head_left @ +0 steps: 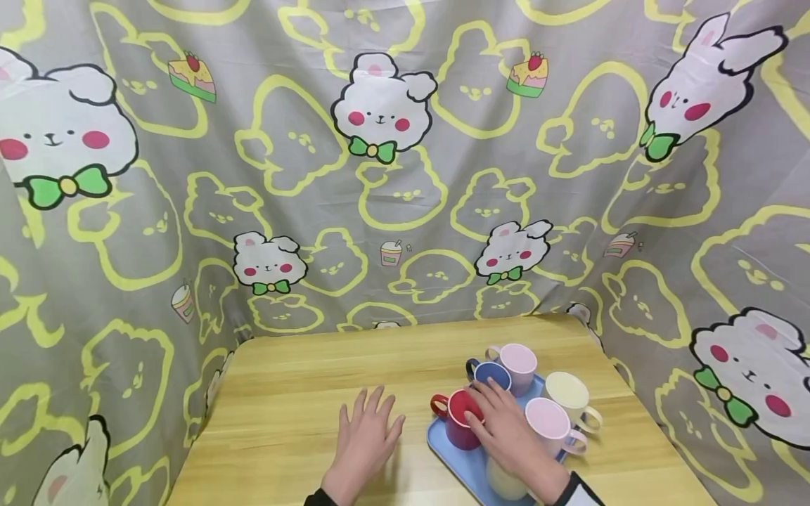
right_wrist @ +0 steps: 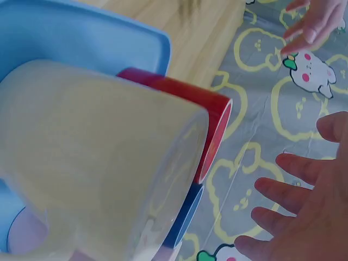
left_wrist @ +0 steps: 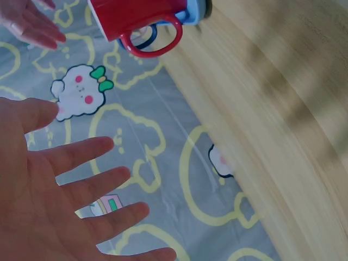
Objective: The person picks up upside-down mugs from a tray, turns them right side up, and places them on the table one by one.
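My right hand [head_left: 509, 429] hovers with spread fingers over a blue tray [head_left: 465, 469] of mugs, gripping none of them. Just left of its fingers stands a red mug [head_left: 460, 430]. A dark blue mug [head_left: 492, 377] and a lilac mug [head_left: 520, 365] are behind it. To its right are a pink mug [head_left: 552, 425] and a cream mug [head_left: 567, 395]. Beneath the wrist, another cream mug [right_wrist: 98, 147] is partly hidden in the head view but large in the right wrist view. My left hand [head_left: 367, 437] is held above the wooden table, fingers spread, holding nothing.
The wooden table [head_left: 285, 407] reaches back to a grey patterned curtain [head_left: 316, 211], which also hangs along both sides. The tray lies on the table's right half. Several mug handles point outward past the tray's edges.
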Tool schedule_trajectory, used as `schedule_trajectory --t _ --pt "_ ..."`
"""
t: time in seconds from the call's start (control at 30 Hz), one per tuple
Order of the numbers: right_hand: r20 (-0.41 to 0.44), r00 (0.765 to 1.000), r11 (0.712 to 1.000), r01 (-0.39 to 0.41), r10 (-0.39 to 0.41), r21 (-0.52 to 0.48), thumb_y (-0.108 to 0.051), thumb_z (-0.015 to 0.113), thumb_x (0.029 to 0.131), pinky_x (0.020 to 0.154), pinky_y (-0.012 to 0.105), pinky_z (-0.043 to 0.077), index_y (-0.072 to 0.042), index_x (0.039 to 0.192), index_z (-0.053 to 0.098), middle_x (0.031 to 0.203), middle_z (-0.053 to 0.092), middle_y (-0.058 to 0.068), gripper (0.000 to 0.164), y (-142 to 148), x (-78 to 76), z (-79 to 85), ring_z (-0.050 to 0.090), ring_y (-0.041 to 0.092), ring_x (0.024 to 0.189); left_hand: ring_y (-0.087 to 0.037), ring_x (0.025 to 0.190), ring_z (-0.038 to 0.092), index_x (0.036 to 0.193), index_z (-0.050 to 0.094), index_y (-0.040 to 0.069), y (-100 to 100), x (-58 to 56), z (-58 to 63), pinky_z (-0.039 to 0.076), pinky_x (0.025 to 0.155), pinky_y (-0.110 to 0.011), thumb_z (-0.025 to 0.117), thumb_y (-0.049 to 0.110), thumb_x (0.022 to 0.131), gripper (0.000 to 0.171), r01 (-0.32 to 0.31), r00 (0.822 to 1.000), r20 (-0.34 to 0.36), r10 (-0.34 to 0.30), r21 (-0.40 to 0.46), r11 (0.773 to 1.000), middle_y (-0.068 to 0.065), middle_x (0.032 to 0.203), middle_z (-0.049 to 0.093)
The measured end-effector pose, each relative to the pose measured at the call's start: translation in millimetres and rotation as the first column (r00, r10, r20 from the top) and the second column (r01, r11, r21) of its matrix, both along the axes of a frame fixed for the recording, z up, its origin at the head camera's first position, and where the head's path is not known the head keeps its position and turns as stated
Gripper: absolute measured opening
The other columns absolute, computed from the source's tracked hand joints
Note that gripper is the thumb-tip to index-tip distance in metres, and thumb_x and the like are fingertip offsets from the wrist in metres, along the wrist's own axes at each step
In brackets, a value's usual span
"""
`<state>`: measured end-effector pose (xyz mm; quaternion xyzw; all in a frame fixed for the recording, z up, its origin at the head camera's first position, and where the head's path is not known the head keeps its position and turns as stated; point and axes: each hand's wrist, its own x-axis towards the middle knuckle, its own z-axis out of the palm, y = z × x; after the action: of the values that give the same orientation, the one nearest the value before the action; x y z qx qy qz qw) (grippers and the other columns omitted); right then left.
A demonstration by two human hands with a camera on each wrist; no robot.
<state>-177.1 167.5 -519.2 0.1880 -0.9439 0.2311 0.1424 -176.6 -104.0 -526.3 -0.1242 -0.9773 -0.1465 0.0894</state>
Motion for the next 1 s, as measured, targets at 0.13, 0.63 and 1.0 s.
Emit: schedule_trajectory --t 0.13,0.63,1.0 --pt "-0.058 0.998 0.999 0.032 -0.032 -0.001 -0.021 0.062 0.1 0.11 0.066 0.033 0.0 0.133 0.062 0.138 0.058 0.025 0.04 23.5 -7.9 -1.2 0.046 0.051 0.133 -0.041 0.131 0.051 0.132 0.066 0.013 -0.2 1.4 2.1 0.042 0.099 -0.07 0.054 0.043 0.103 0.043 0.0 1.0 -0.003 0.0 -0.01 1.0 -0.012 0.145 0.055" --pt "0.032 0.957 0.958 0.287 -0.287 -0.014 0.003 0.062 0.086 0.096 0.072 0.04 0.023 0.128 0.049 0.124 0.05 0.047 0.049 151.7 -23.0 -34.4 0.05 0.065 0.112 -0.034 0.11 0.061 0.113 0.073 0.011 -1.9 17.5 -8.4 0.055 0.079 -0.053 0.06 0.037 0.101 0.032 -0.015 0.999 -0.038 0.016 0.02 1.0 -0.012 0.131 0.064" --pt "0.036 0.937 0.937 0.349 -0.348 -0.02 0.007 0.061 0.083 0.086 0.07 0.046 0.026 0.119 0.049 0.106 0.053 0.045 0.042 162.2 -20.9 -48.8 0.055 0.062 0.1 -0.033 0.11 0.061 0.115 0.073 0.012 -1.2 17.0 -7.6 0.056 0.08 -0.052 0.055 0.041 0.103 0.036 -0.011 1.0 -0.025 0.011 0.012 1.0 -0.011 0.132 0.063"
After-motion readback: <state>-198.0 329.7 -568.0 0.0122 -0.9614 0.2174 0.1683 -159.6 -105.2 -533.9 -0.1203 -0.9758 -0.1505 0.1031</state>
